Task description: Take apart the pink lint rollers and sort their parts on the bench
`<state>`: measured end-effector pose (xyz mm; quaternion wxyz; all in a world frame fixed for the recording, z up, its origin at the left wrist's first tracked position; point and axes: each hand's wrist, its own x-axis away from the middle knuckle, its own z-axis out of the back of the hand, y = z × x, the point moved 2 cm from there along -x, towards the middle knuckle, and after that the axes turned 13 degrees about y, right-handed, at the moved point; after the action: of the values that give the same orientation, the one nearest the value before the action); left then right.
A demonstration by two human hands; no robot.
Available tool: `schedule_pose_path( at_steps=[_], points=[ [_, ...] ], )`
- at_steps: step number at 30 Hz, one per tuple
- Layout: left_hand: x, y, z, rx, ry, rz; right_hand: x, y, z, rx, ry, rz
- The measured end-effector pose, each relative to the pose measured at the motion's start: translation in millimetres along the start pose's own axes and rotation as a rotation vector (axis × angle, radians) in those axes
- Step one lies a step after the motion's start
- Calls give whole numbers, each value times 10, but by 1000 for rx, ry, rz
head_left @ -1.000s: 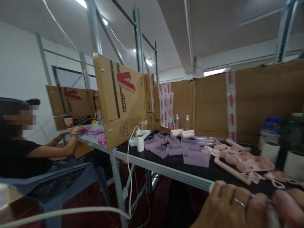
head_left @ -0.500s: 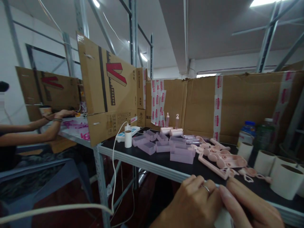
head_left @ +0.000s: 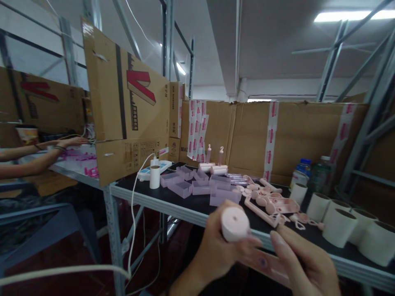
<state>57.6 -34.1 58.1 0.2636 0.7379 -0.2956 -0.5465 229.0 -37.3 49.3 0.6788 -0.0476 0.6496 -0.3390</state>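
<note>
My left hand (head_left: 212,246) is closed around a pale pink cylinder (head_left: 235,224), its round end with a small centre hole turned toward me. Between the hands lies a long pale pink strip-like piece (head_left: 267,263) with a dark spot; blur hides its exact kind and whether it joins the cylinder. My right hand (head_left: 308,263) is closed over the far end of this piece, the thumb along it. Just beyond the table edge are pink plastic parts (head_left: 280,203) and translucent lilac trays (head_left: 225,196).
White cardboard-like tubes (head_left: 339,228) crowd the right side, with bottles (head_left: 319,174) behind. A single white tube (head_left: 154,177) stands by a power strip (head_left: 145,172). A white cable (head_left: 133,205) hangs over the front edge. Cardboard walls (head_left: 243,135) enclose the table; another person's arms (head_left: 46,158) work at left.
My hands have moved apart. My left hand has shifted left and up, bringing the cylinder's round end into sight, and the strip-like piece now shows between them. The view has turned slightly right.
</note>
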Motion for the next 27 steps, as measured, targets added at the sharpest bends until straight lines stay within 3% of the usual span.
schedule_pose_path(
  at_steps=[4,7,9,11,14,19,27],
  points=[
    [-192,-112,76,598,478,431,4,134,-160,-4,-111,-77],
    [-207,-122,81,716,687,638,88,164,-328,-81,-149,-227],
    [-164,-112,46,666,678,709,136,139,-413,-145,-149,-303],
    [-121,-106,-1,587,585,717,151,107,-449,-179,-130,-334],
    [-110,-127,-31,478,502,618,117,84,-421,-184,-58,-325],
    [-154,-218,-13,368,480,485,35,98,-323,-196,105,-316],
    [-199,-185,-29,251,446,389,-35,241,-307,-227,138,-447]
  ],
)
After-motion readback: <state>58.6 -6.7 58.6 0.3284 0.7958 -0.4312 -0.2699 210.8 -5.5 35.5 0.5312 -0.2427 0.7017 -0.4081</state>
